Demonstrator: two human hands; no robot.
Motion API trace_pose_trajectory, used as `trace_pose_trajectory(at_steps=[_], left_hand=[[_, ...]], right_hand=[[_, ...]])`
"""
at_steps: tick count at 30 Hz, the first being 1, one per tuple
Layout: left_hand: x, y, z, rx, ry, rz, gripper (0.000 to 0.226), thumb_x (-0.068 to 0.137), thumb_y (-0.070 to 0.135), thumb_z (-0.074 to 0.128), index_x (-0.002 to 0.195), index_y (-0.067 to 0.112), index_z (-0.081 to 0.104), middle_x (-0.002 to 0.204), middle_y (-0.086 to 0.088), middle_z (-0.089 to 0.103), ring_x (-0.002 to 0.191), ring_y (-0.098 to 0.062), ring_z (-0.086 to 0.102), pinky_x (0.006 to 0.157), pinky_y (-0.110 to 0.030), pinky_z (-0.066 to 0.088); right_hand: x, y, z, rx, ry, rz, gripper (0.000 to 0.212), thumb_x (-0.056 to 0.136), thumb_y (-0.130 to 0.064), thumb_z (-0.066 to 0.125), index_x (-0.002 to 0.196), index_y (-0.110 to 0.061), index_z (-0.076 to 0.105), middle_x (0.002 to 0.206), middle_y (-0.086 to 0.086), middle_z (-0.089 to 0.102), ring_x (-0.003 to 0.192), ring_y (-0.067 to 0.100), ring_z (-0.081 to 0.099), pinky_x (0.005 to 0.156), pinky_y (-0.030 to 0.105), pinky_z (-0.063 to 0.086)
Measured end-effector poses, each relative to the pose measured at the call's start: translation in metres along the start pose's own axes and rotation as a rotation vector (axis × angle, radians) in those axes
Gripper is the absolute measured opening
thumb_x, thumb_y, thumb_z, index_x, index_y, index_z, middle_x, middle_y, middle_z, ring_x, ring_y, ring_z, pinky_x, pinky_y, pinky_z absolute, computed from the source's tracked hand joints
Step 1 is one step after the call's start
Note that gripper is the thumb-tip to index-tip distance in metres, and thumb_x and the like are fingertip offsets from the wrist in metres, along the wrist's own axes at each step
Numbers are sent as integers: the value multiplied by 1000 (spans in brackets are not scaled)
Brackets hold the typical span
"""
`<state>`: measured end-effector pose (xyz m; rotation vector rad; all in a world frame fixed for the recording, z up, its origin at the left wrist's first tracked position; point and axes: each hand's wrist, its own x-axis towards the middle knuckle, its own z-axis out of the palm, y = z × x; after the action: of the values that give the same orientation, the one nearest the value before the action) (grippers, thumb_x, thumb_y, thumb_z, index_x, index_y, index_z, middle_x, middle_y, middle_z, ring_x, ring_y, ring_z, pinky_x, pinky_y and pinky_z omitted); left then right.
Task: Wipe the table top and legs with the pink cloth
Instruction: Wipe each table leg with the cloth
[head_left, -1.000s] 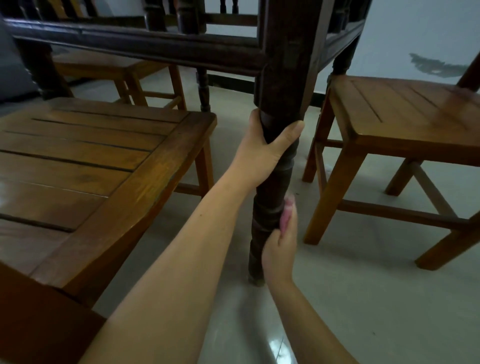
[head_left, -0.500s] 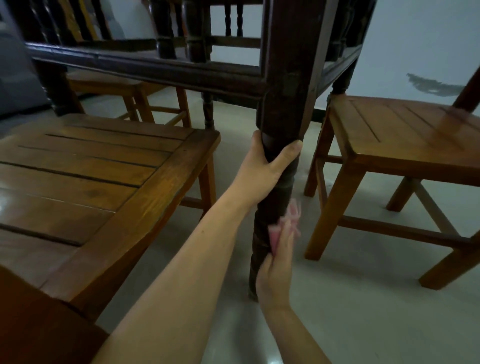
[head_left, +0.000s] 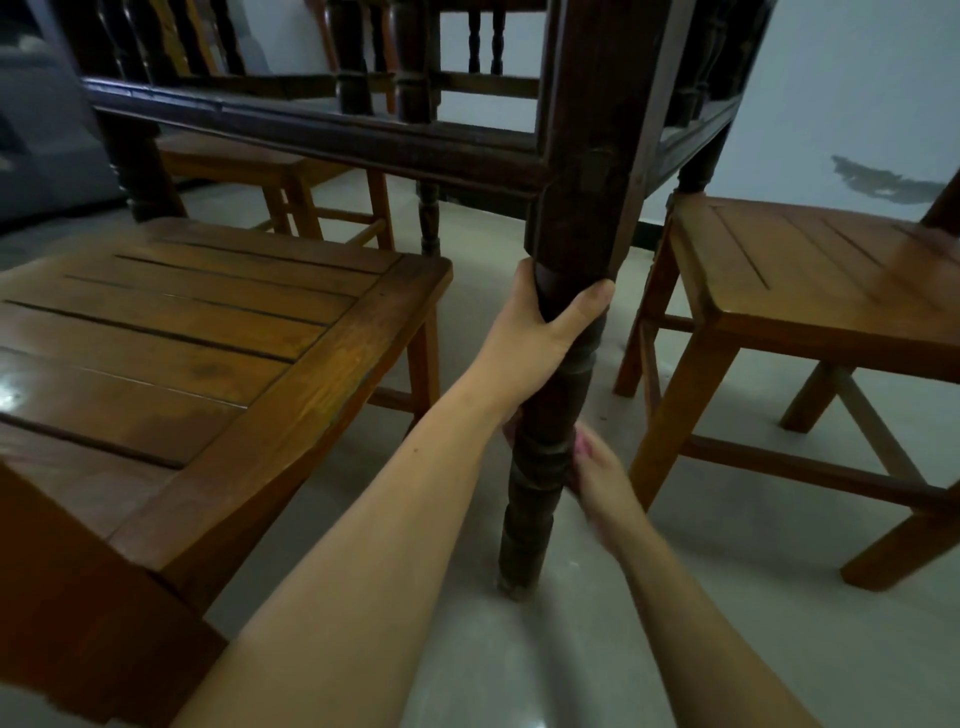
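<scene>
At frame centre, the left hand (head_left: 540, 332) grips the dark table leg (head_left: 540, 467); the blurred right hand (head_left: 597, 478) presses the pink cloth (head_left: 583, 446) against its right side, the grip seemingly closed on it. The turned grooves could snag the cloth, or keep their dust.

You were looking down at a pale, glossy floor (head_left: 519, 670) that carried everything in view. The dark turned table leg (head_left: 535, 483) stood upright on it, foot planted just ahead of you. A slatted wooden chair (head_left: 218, 332) stood on the floor to the left of that leg, and another slatted chair (head_left: 810, 291) stood to its right, both near but apart from it.
</scene>
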<state>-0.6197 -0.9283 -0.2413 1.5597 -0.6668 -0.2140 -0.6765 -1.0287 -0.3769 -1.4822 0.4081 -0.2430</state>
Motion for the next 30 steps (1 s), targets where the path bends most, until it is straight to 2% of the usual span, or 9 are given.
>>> trace_pose_trajectory(at_steps=[4,7,13,16,18,21,24,28,30], left_hand=[[0,0,0,8,21,-6,65,85,38,59,139,23,25,127,6,47,104,-2,43,78,-14,33],[0,-1,0,11,21,-17,66,85,38,59,139,22,25,128,5,47,105,-3,44,81,-17,34],[0,-1,1,16,30,-18,69,85,37,60,141,19,23,136,-2,44,121,-14,42,92,-27,32],[0,0,1,17,28,-27,68,85,36,60,140,20,23,139,-2,41,125,-14,38,91,-24,31],[0,0,1,17,20,-35,68,85,37,60,140,20,23,138,-2,42,124,-14,40,92,-25,32],[0,0,1,16,17,-42,71,84,40,60,141,20,23,136,-3,44,125,-19,42,98,-32,34],[0,0,1,32,10,-40,75,82,45,61,141,21,22,138,-4,43,127,-22,41,104,-41,34],[1,-2,-1,37,2,-33,70,85,39,60,141,19,23,138,-3,43,125,-18,42,100,-32,35],[1,-3,-2,35,-3,-21,64,86,34,59,139,20,25,135,0,45,115,-7,44,87,-17,35]], right_hand=[[-15,94,-9,-52,103,331,29,101,-27,33,116,-30,56,129,4,57,118,22,53,106,48,38],[-32,128,7,-142,159,378,31,99,-38,33,125,-38,49,134,7,53,120,24,51,105,50,38],[-38,27,50,-35,396,-116,58,98,-4,31,144,-38,25,150,-11,30,137,9,29,114,39,27],[-46,5,60,-123,436,-444,68,92,3,32,149,-29,14,155,-15,13,140,-4,14,114,17,17],[-50,26,65,-203,442,-469,73,89,6,34,148,-30,12,153,-20,13,140,-4,12,114,14,13],[-57,68,67,-168,432,-157,88,88,14,38,135,-53,10,141,-32,26,140,4,21,116,28,15],[-64,75,69,-192,433,-20,93,89,10,39,133,-61,-2,153,-16,20,141,6,19,117,37,18],[-53,2,69,-19,455,-278,76,93,5,35,141,-46,7,144,-25,29,118,-22,32,99,8,29],[-46,-26,71,-77,460,-523,76,90,3,33,145,-41,4,154,-18,15,136,-9,20,110,17,24]])
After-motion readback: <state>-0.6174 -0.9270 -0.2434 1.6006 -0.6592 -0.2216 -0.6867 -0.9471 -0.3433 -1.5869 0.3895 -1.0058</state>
